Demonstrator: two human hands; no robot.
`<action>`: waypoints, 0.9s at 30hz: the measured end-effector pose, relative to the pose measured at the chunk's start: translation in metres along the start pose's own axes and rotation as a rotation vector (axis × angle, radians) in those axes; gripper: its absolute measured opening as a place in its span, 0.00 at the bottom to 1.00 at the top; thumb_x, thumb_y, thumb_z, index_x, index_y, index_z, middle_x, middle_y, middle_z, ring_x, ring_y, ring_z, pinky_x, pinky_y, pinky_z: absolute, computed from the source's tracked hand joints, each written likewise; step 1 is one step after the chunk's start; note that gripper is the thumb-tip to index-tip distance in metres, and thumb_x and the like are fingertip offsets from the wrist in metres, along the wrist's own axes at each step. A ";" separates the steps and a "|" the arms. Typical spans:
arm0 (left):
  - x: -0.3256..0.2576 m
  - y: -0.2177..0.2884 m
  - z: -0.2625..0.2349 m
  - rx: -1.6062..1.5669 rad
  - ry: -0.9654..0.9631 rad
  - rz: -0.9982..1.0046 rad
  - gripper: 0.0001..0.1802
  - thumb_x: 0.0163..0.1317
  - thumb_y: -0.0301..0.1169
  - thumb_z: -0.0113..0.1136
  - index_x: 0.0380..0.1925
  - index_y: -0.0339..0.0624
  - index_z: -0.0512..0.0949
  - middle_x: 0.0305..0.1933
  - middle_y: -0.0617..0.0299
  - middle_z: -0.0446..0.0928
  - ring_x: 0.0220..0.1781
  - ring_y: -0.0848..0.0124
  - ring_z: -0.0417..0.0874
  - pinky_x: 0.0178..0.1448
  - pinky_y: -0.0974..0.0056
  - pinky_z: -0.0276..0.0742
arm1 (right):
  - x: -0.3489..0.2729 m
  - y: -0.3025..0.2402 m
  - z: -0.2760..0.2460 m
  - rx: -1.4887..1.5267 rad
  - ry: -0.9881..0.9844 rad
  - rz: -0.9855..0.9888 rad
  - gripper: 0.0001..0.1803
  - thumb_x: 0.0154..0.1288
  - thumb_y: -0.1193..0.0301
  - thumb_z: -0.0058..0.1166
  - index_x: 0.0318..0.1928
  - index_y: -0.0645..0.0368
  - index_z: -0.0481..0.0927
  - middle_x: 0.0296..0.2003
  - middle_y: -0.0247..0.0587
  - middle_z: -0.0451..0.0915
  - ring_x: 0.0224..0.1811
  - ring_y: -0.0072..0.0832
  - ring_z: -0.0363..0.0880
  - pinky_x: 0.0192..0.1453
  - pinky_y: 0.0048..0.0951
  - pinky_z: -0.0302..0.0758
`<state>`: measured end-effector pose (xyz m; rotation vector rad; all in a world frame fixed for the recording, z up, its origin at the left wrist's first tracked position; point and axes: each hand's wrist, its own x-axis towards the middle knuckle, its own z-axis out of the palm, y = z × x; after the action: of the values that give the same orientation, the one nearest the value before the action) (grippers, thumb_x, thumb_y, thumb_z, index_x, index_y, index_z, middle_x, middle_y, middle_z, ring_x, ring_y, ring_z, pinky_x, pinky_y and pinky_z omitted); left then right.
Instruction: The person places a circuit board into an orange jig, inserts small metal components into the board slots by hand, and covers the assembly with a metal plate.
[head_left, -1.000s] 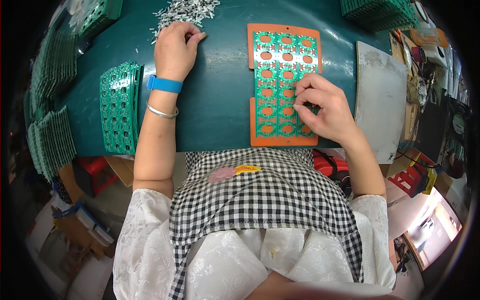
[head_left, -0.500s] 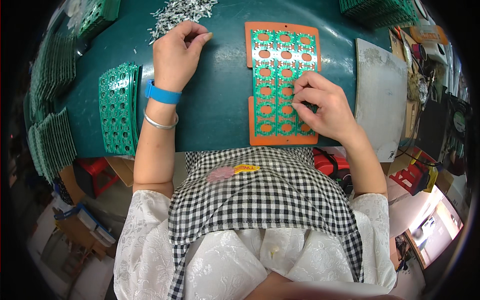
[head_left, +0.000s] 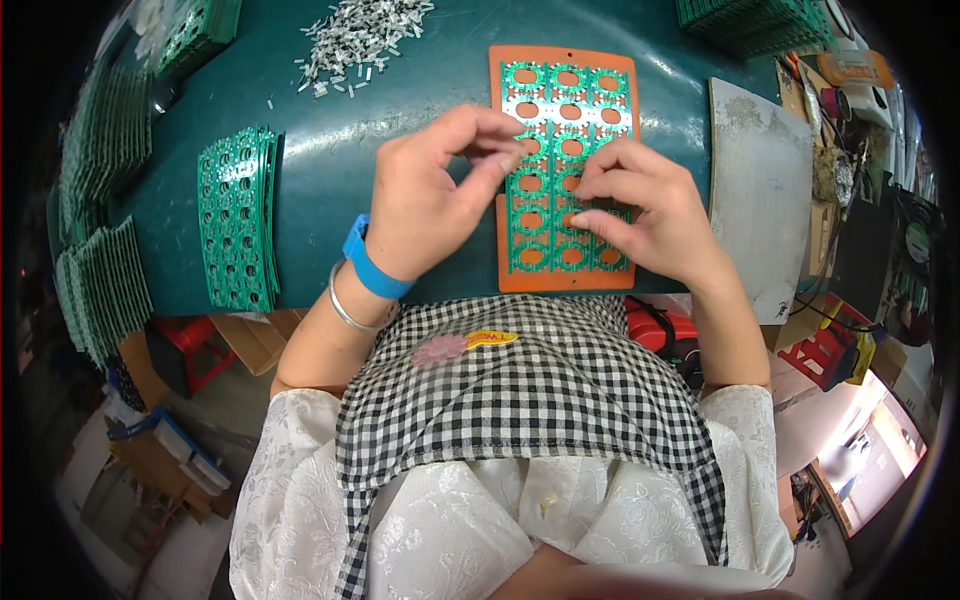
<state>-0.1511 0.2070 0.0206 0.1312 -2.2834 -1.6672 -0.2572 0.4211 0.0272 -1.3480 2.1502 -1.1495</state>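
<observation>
A green circuit board panel (head_left: pixel 551 200) with rows of oval cutouts lies on an orange plate (head_left: pixel 567 282). My left hand (head_left: pixel 430 190), with a blue band and a silver bangle at the wrist, reaches over the panel's left edge. Its thumb and fingers come together in a pinch; anything between the tips is too small to make out. Over the panel's right part is my right hand (head_left: pixel 648 208), fingers curled and thumb apart from them, with nothing visible between. It hides some cutouts. Small silvery-white pieces (head_left: pixel 365 38) lie in a loose pile at the far left.
A stack of green panels (head_left: pixel 238 220) stands left on the dark green table (head_left: pixel 430 270). More panel stacks (head_left: pixel 105 150) line the left edge, and another stack (head_left: pixel 755 25) is at the far right. A grey board (head_left: pixel 760 200) lies right of the plate.
My left hand has moved from beside the pile of small pieces, right and nearer, to the panel's left edge. My right hand stays over the panel, its thumb and fingers shifted slightly.
</observation>
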 end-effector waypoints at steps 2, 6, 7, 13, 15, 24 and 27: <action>-0.004 0.007 0.007 -0.042 0.008 0.006 0.11 0.57 0.17 0.65 0.42 0.33 0.80 0.36 0.55 0.86 0.41 0.70 0.89 0.45 0.68 0.84 | 0.006 -0.008 0.000 0.059 0.067 0.009 0.11 0.49 0.78 0.71 0.34 0.63 0.82 0.36 0.38 0.79 0.36 0.32 0.82 0.40 0.31 0.81; -0.011 0.012 0.016 -0.015 0.021 0.078 0.13 0.55 0.17 0.66 0.42 0.35 0.80 0.37 0.54 0.85 0.40 0.68 0.89 0.43 0.67 0.84 | 0.014 -0.021 0.009 0.186 0.206 0.000 0.09 0.52 0.80 0.68 0.33 0.63 0.81 0.35 0.40 0.79 0.35 0.31 0.81 0.38 0.29 0.79; -0.012 0.014 0.018 0.039 0.023 0.120 0.13 0.55 0.17 0.66 0.42 0.36 0.80 0.37 0.54 0.85 0.38 0.67 0.89 0.41 0.67 0.84 | 0.016 -0.021 0.010 0.153 0.225 -0.041 0.08 0.52 0.80 0.68 0.33 0.64 0.81 0.34 0.41 0.79 0.35 0.31 0.81 0.38 0.28 0.78; -0.011 0.005 0.008 0.231 0.019 0.271 0.10 0.54 0.20 0.69 0.38 0.37 0.82 0.35 0.55 0.85 0.37 0.63 0.87 0.42 0.64 0.83 | 0.008 -0.022 0.006 0.095 0.231 -0.086 0.06 0.53 0.83 0.63 0.30 0.65 0.79 0.33 0.42 0.80 0.33 0.31 0.80 0.38 0.27 0.77; -0.001 -0.012 -0.012 0.437 0.058 0.296 0.06 0.53 0.22 0.68 0.32 0.40 0.84 0.33 0.55 0.83 0.34 0.58 0.84 0.40 0.60 0.80 | 0.002 -0.021 -0.002 0.108 0.181 0.028 0.06 0.52 0.83 0.63 0.30 0.64 0.79 0.33 0.42 0.80 0.33 0.31 0.80 0.38 0.27 0.77; 0.036 -0.098 -0.106 0.889 0.272 -0.102 0.10 0.52 0.38 0.73 0.30 0.46 0.84 0.33 0.62 0.82 0.38 0.58 0.81 0.43 0.55 0.76 | -0.021 -0.009 0.004 0.054 -0.005 0.105 0.06 0.50 0.83 0.62 0.27 0.62 0.77 0.33 0.39 0.76 0.34 0.34 0.79 0.39 0.31 0.77; 0.039 -0.097 -0.101 0.803 0.228 -0.148 0.09 0.53 0.36 0.72 0.27 0.45 0.84 0.28 0.61 0.81 0.36 0.58 0.81 0.44 0.56 0.77 | -0.020 -0.006 0.006 0.032 -0.003 0.090 0.06 0.49 0.82 0.62 0.27 0.62 0.77 0.33 0.38 0.76 0.35 0.35 0.79 0.38 0.31 0.77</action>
<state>-0.1678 0.0744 -0.0355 0.6360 -2.6509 -0.6427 -0.2398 0.4347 0.0260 -1.2255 2.1582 -1.1412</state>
